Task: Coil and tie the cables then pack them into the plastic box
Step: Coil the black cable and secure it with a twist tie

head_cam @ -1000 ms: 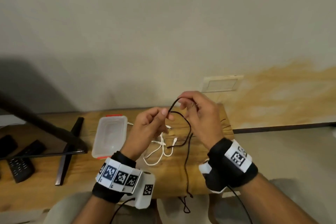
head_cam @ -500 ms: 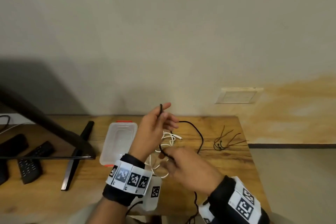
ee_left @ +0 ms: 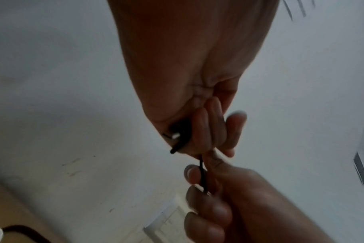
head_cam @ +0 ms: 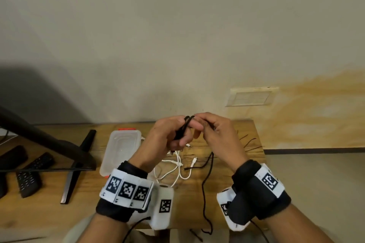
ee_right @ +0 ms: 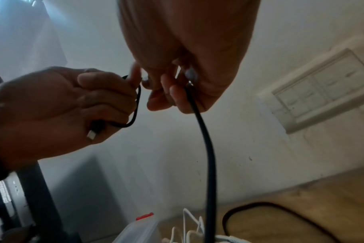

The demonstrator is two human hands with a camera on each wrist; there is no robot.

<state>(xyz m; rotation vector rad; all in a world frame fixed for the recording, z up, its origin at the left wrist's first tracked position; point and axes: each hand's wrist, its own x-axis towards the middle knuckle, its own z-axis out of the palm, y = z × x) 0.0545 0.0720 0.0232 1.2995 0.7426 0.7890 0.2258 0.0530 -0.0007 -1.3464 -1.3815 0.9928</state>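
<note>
Black cable (head_cam: 205, 181), one: upper end held up at centre frame in the head view, above the tabletop (head_cam: 227, 199); the rest drops down the middle, crosses the wood and hangs over the near edge at the bottom. Its plug end, silver tip showing, sits in my left palm in the right wrist view.

White cables (head_cam: 175, 167), a loose tangle; I cannot tell how many. They lie on the wood below my hands, just right of the box.

Plastic box (head_cam: 120, 150), one: clear, orange clips at its far and near ends, left of centre, nothing visible inside.

Thin dark ties (head_cam: 250, 142), several, count unclear: fanned at the right edge of the wood, partly behind my right hand.

Remotes (head_cam: 29, 175), two, dark, lower left, beside a black monitor stand (head_cam: 77, 165).

Wall plate (head_cam: 249, 96), one, right of centre on the wall.

My left hand (head_cam: 167, 138), raised, wrist band toward the camera: fingers (ee_right: 106, 100) curled round a small loop of the cable and its plug.

My right hand (head_cam: 219, 138), raised level with the left, knuckles nearly touching it: thumb and fingers (ee_left: 197, 177) pressed together, pinching the cable just beyond the loop; the long slack falls from this hand
</note>
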